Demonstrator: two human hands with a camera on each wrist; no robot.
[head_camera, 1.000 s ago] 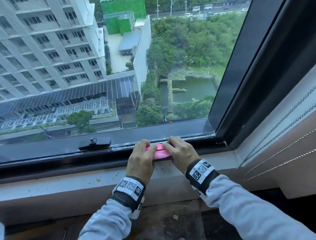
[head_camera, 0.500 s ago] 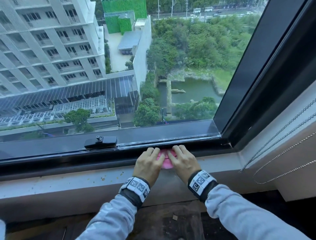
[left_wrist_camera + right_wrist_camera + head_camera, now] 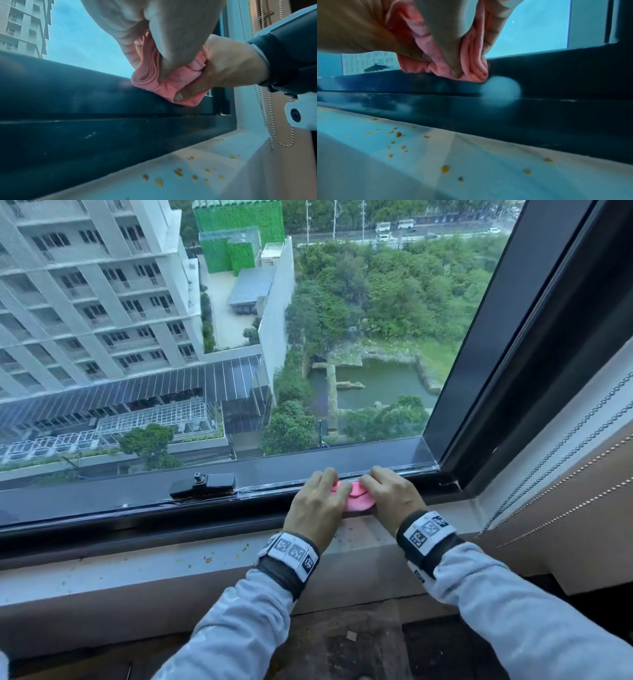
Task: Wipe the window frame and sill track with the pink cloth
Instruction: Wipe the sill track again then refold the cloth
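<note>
Nearest, the pale sill (image 3: 191, 563) carries scattered yellow-brown crumbs (image 3: 445, 169). Beyond it, on the top edge of the dark frame (image 3: 137, 529) toward its right corner, the left hand (image 3: 317, 510) and right hand (image 3: 394, 498) sit side by side, each with fingers and thumb curled round the bunched, folded cloth (image 3: 354, 498), which touches the frame. Farther left along the frame sits a black latch (image 3: 205, 484), bead chains (image 3: 561, 460) hang at the right, and the glass (image 3: 239, 337) stands behind

head overhead, wrists low, sill-level
</note>
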